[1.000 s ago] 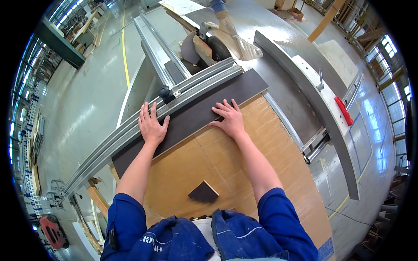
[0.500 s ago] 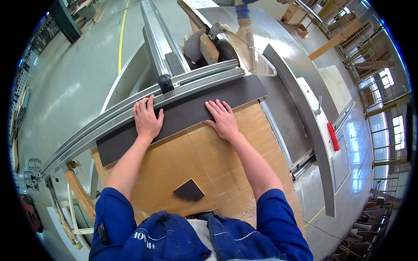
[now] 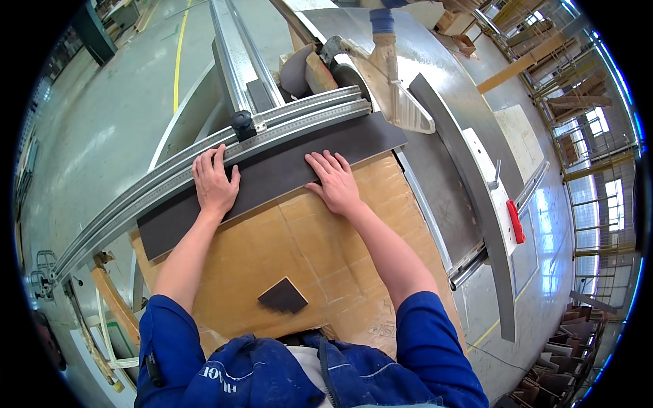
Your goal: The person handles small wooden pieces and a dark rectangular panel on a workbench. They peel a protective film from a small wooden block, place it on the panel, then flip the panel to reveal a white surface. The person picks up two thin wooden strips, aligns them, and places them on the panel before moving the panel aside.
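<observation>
A long dark grey board [image 3: 272, 178] lies along the aluminium fence [image 3: 204, 160] with the printed scale. My left hand [image 3: 216, 185] rests on the board's left half, fingers spread, their tips by the fence. My right hand [image 3: 336, 183] lies open on the board's near edge, right of its middle, thumb apart. Beneath the board is a tan, cardboard-like sheet [image 3: 360, 238]. A small dark offcut [image 3: 284, 296] sits on that sheet, close to my body. The board's right end reaches toward the clear saw guard [image 3: 413, 114].
A black knob [image 3: 242, 124] stands on the fence. Behind it, scrap pieces [image 3: 299, 71] lie by a tan hose [image 3: 384, 58] with a blue band. To the right are a long grey curved rail [image 3: 469, 197] and a red handle [image 3: 515, 221]. Timber [image 3: 112, 299] leans at the left.
The fence, board and both hands have shifted slightly away from me together, relative to the saw guard. The view has also moved a little. Both hands keep their places on the board.
</observation>
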`<state>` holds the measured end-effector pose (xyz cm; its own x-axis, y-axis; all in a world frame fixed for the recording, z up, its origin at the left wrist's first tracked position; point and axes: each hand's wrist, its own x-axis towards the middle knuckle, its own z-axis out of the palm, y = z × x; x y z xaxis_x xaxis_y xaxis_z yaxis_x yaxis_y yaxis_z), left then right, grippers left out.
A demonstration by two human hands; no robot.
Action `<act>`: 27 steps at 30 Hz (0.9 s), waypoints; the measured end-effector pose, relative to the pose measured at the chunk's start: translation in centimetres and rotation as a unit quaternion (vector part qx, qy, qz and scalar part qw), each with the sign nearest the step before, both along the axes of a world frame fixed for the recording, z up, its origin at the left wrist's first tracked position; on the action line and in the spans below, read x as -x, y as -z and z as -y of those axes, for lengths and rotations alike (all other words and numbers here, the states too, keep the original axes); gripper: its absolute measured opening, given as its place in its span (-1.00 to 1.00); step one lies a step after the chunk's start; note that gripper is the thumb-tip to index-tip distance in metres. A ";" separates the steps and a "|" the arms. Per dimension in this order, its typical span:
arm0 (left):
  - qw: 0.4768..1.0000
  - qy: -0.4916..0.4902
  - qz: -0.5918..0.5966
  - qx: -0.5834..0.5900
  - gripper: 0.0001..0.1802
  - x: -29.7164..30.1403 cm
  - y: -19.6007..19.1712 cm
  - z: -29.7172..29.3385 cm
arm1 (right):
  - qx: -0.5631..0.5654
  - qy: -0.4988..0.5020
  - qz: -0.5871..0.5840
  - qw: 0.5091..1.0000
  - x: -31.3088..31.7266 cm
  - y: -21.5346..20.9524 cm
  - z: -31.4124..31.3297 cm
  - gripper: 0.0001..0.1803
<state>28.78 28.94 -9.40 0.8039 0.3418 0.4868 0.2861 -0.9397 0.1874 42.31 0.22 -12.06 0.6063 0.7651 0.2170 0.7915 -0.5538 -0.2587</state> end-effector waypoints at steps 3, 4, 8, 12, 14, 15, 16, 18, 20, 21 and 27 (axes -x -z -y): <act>1.000 0.005 0.000 0.006 -0.34 -0.6 -0.1 -0.6 | 0.008 0.001 -0.005 1.000 -0.8 0.1 -0.7 -0.23; 1.000 0.008 0.006 0.003 -0.34 -0.8 0.1 -0.9 | 0.008 0.000 -0.006 1.000 -0.9 0.1 -0.9 -0.23; 1.000 -0.001 -0.003 0.003 -0.33 -1.7 0.2 -1.8 | 0.014 -0.001 -0.010 1.000 -1.9 0.1 -1.9 -0.23; 1.000 0.005 0.006 0.004 -0.34 -2.5 0.0 -2.9 | 0.016 -0.001 -0.009 1.000 -2.7 0.2 -2.9 -0.24; 1.000 0.003 0.006 0.006 -0.34 -2.9 0.0 -3.3 | 0.016 -0.004 -0.001 1.000 -3.1 0.3 -3.4 -0.24; 1.000 0.002 0.007 0.007 -0.34 -3.1 0.0 -3.6 | 0.016 -0.005 0.002 1.000 -3.3 0.3 -3.6 -0.25; 1.000 0.001 0.006 0.010 -0.34 -3.3 -0.1 -3.8 | 0.018 -0.005 0.002 1.000 -3.5 0.3 -3.9 -0.25; 1.000 0.000 -0.001 0.016 -0.34 -3.6 -0.3 -4.2 | 0.024 -0.004 0.001 1.000 -4.0 0.4 -4.5 -0.25; 1.000 -0.004 -0.006 0.019 -0.35 -3.9 -0.4 -4.8 | 0.027 -0.007 0.000 1.000 -4.3 0.1 -5.1 -0.25; 1.000 -0.002 -0.006 0.021 -0.35 -4.0 -0.5 -5.0 | 0.028 -0.009 0.000 1.000 -4.4 0.0 -5.4 -0.25; 1.000 0.000 -0.006 0.021 -0.36 -4.4 -0.5 -6.3 | 0.048 -0.002 0.006 0.999 -5.1 0.2 -6.7 -0.24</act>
<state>33.22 35.28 -8.90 0.8095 0.3611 0.4629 0.2881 -0.9313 0.2228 47.43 6.92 -12.29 0.6005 0.7855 0.1493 0.7967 -0.5721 -0.1947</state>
